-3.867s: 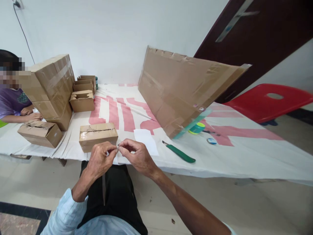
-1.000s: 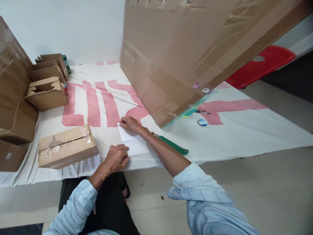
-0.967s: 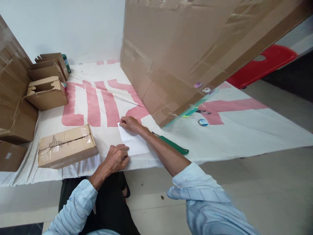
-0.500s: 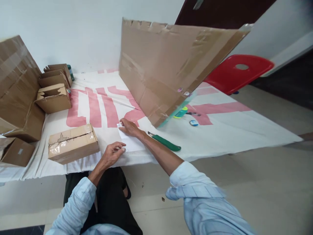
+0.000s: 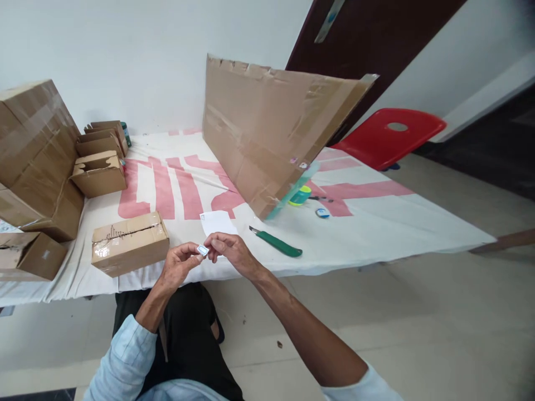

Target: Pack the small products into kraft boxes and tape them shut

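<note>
A small white sticker (image 5: 203,250) with a blue border is held just above the table's front edge. My left hand (image 5: 178,267) pinches it between thumb and fingers from the left. From the other side, my right hand (image 5: 234,253) has its fingertips closed at the sticker's right edge. Behind my hands a white sheet of paper (image 5: 218,221) lies flat, with one small printed mark at its far left corner. To its right rests a green utility knife (image 5: 278,244), blade tip showing. A taped cardboard box (image 5: 130,243) sits left of my left hand.
A large cardboard panel (image 5: 271,128) stands slanted on the cloth-covered table (image 5: 376,223). Near its foot are a green-and-yellow tape roll (image 5: 300,195) and a small blue-and-white round item (image 5: 322,213). Open boxes (image 5: 99,177) and a big carton (image 5: 37,150) stand left; a red chair (image 5: 393,139) is behind.
My right hand has left the paper's far corner and come back toward my left hand. The small sticker now shows between my fingers. My left hand has risen slightly and moved left.
</note>
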Demonstrator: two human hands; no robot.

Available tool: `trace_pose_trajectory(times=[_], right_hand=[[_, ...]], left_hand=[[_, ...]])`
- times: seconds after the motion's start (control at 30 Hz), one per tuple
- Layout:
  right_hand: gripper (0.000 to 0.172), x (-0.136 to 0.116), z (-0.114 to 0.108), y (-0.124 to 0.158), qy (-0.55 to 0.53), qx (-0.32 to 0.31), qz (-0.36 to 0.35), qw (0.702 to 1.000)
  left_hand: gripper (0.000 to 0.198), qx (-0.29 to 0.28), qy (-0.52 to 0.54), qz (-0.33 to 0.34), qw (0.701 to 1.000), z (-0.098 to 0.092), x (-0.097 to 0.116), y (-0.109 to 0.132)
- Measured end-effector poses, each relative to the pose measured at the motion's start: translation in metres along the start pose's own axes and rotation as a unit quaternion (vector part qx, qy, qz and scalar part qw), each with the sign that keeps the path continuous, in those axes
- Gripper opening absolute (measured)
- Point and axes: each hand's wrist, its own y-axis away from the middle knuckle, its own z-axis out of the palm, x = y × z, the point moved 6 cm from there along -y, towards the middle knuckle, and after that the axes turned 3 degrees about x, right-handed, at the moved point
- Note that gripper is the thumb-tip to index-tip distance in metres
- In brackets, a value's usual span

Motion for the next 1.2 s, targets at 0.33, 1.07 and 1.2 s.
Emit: trace_pose_trajectory(times=[0.33,1.07,1.2], right_hand=[[0.039,-0.021,0.004,0.009,-0.009,-0.001,0.006,1.000],[0.021,-0.029,0.018,0.020,-0.030,0.058,0.006,0.998],[0.018,-0.029,0.021,0.020,-0.039,0.051,0.010,0.998]], left_hand=[[0.036,-0.026,-0.038,0.068,0.997,0.001,0.016,0.006],[0.047,0.024,-0.006,0.033,0.999,0.005,0.008,0.007],[0.051,0.046,0.007,0.002,0.999,0.004,0.005,0.007]])
